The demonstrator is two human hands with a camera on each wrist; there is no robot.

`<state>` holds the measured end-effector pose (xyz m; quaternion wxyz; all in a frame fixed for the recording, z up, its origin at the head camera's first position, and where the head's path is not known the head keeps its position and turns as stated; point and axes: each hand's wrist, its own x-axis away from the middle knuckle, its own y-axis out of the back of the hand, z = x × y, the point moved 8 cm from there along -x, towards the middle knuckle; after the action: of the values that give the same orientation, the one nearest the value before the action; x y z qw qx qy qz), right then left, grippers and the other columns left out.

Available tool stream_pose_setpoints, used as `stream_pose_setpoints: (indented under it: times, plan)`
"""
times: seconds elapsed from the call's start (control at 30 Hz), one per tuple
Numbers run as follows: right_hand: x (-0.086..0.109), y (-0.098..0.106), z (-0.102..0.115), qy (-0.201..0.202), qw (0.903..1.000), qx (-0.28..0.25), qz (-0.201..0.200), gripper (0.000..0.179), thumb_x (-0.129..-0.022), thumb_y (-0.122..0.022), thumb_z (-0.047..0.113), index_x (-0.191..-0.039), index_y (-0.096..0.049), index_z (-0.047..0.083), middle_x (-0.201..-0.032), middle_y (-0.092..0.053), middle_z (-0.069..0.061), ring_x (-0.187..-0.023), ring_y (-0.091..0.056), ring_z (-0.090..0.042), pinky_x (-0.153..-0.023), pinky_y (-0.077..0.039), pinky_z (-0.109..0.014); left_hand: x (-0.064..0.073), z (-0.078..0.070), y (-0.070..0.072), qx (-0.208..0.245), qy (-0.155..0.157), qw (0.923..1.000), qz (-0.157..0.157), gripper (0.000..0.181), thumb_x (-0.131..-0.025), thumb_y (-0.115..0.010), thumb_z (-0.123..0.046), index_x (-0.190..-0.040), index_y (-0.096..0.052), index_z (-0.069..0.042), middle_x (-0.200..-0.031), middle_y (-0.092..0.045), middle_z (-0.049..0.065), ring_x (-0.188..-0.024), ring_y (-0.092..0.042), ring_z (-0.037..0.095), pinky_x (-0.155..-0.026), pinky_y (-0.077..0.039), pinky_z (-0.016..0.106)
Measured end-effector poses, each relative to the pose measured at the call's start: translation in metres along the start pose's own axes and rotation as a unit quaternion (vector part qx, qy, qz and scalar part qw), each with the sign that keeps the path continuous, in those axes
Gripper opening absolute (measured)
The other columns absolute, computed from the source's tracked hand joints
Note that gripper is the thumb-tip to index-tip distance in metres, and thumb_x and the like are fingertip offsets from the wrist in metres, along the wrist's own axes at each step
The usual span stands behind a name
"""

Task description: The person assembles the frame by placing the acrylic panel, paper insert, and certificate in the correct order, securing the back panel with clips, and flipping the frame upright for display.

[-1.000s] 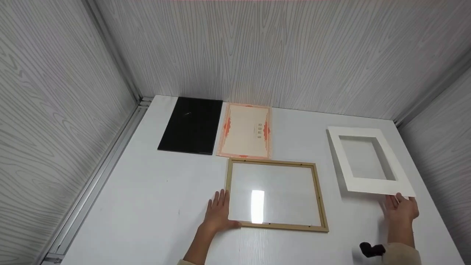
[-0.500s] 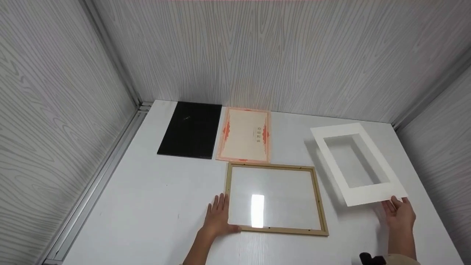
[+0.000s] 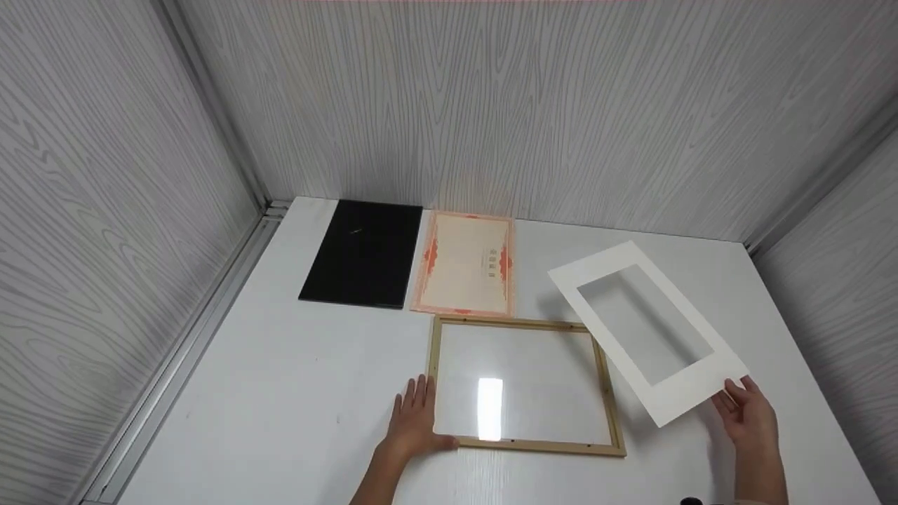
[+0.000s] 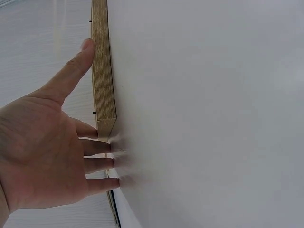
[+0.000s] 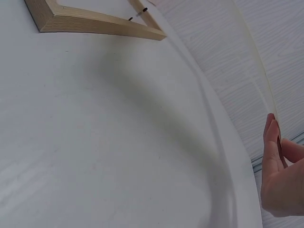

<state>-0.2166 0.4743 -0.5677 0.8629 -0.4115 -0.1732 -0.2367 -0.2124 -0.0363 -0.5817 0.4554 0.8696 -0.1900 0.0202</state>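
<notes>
My left hand (image 3: 412, 424) rests with straight fingers at the near left corner of a wooden picture frame (image 3: 533, 446), which lies flat on the table. In the left wrist view the thumb touches one side of the wooden frame (image 4: 102, 71) and the fingers spread past its corner. On the right, my right hand (image 3: 751, 414) pinches the near edge of a white mat board (image 3: 691, 382) with a rectangular window. The mat is tilted above the table, its far left corner over the frame's right side. Edge-on, the mat (image 5: 263, 71) appears as a thin strip in the right wrist view.
A black panel (image 3: 361, 256) lies at the back left of the white table (image 3: 280, 393). Beside it is a cream certificate (image 3: 463, 266) with an orange border, just behind the frame. Wood-grain walls (image 3: 449, 105) enclose the table at the back and sides.
My right hand has carried the mat board leftward and turned it, so it now overlaps the frame's right side. My left hand has stayed at the frame's corner.
</notes>
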Motion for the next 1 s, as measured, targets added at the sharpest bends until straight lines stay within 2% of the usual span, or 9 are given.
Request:
stream_pose_setpoints:
  times: [0.2,0.27,0.33,0.4,0.5,0.57,0.63,0.77,1.0]
  plan:
    - [0.001,-0.006,-0.008,-0.025,0.9992,0.018,0.024,0.076,-0.092,-0.045,-0.006,-0.148,-0.007,0.029,-0.083,-0.065,-0.009,-0.079,-0.066,-0.021,-0.075,-0.051,-0.028,0.001,0.000,0.000,-0.002,0.008,0.9999,-0.006,0.113,-0.066,-0.079,-0.043,-0.142,-0.014,0.010,-0.146,-0.010,0.029,-0.134,-0.004,0.041,-0.105,-0.007,0.054]
    - [0.001,-0.008,-0.010,-0.028,0.9989,0.024,0.029,0.072,-0.092,-0.046,-0.006,-0.145,-0.018,0.032,-0.084,-0.065,-0.009,-0.079,-0.066,-0.021,-0.075,-0.051,-0.028,0.001,0.000,0.001,-0.004,0.008,0.9999,-0.006,0.113,-0.066,-0.079,-0.043,-0.142,-0.014,0.010,-0.146,-0.010,0.029,-0.134,-0.004,0.041,-0.105,-0.007,0.054]
    - [0.001,-0.011,-0.012,-0.027,0.9983,0.034,0.039,0.056,-0.092,-0.047,-0.007,-0.134,-0.041,0.029,-0.085,-0.065,-0.009,-0.080,-0.066,-0.021,-0.076,-0.051,-0.028,0.001,0.000,0.001,-0.003,0.008,0.9999,-0.005,0.112,-0.067,-0.079,-0.043,-0.142,-0.014,0.010,-0.146,-0.010,0.029,-0.134,-0.004,0.041,-0.105,-0.007,0.054]
    - [0.001,-0.013,-0.014,-0.026,0.9976,0.043,0.047,0.038,-0.091,-0.047,-0.007,-0.116,-0.056,0.021,-0.086,-0.066,-0.009,-0.080,-0.066,-0.021,-0.076,-0.051,-0.029,0.002,-0.001,0.000,-0.005,0.006,1.0000,-0.003,0.112,-0.067,-0.078,-0.043,-0.141,-0.014,0.010,-0.146,-0.010,0.029,-0.134,-0.004,0.041,-0.105,-0.007,0.054]
    - [0.001,-0.016,-0.017,-0.028,0.9966,0.057,0.053,0.027,-0.090,-0.049,-0.008,-0.090,-0.062,0.015,-0.086,-0.066,-0.009,-0.080,-0.066,-0.022,-0.075,-0.051,-0.029,0.002,-0.001,0.001,-0.008,0.004,1.0000,-0.002,0.111,-0.068,-0.078,-0.043,-0.141,-0.015,0.011,-0.146,-0.010,0.029,-0.134,-0.005,0.042,-0.105,-0.007,0.055]
    - [0.001,-0.017,-0.019,-0.031,0.9956,0.072,0.050,0.028,-0.090,-0.049,-0.008,-0.087,-0.063,0.016,-0.085,-0.066,-0.008,-0.080,-0.066,-0.021,-0.075,-0.051,-0.029,0.002,-0.001,0.001,-0.011,0.005,0.9999,-0.002,0.110,-0.068,-0.078,-0.044,-0.141,-0.015,0.011,-0.146,-0.010,0.029,-0.134,-0.004,0.041,-0.105,-0.007,0.054]
    - [0.001,-0.019,-0.021,-0.036,0.9943,0.089,0.046,0.026,-0.090,-0.050,-0.007,-0.088,-0.062,0.017,-0.085,-0.066,-0.007,-0.079,-0.066,-0.020,-0.074,-0.051,-0.028,0.002,0.000,0.001,-0.009,0.006,0.9999,-0.003,0.110,-0.068,-0.078,-0.043,-0.141,-0.015,0.010,-0.147,-0.010,0.028,-0.134,-0.004,0.041,-0.105,-0.007,0.054]
    - [0.000,-0.025,-0.025,-0.038,0.9891,0.134,0.049,0.026,-0.091,-0.051,-0.005,-0.105,-0.053,0.017,-0.085,-0.066,-0.005,-0.079,-0.066,-0.018,-0.074,-0.051,-0.027,0.001,-0.001,0.001,-0.007,0.006,0.9999,-0.011,0.109,-0.069,-0.078,-0.041,-0.142,-0.015,0.009,-0.147,-0.010,0.027,-0.135,-0.004,0.040,-0.105,-0.007,0.053]
    - [-0.002,-0.034,-0.033,-0.048,0.9802,0.181,0.065,0.055,-0.092,-0.051,-0.002,-0.137,-0.028,0.020,-0.087,-0.066,-0.001,-0.080,-0.065,-0.015,-0.074,-0.050,-0.025,0.004,-0.004,0.002,-0.001,-0.005,0.9999,-0.011,0.110,-0.068,-0.079,-0.041,-0.141,-0.016,0.011,-0.146,-0.011,0.029,-0.134,-0.005,0.042,-0.104,-0.008,0.055]
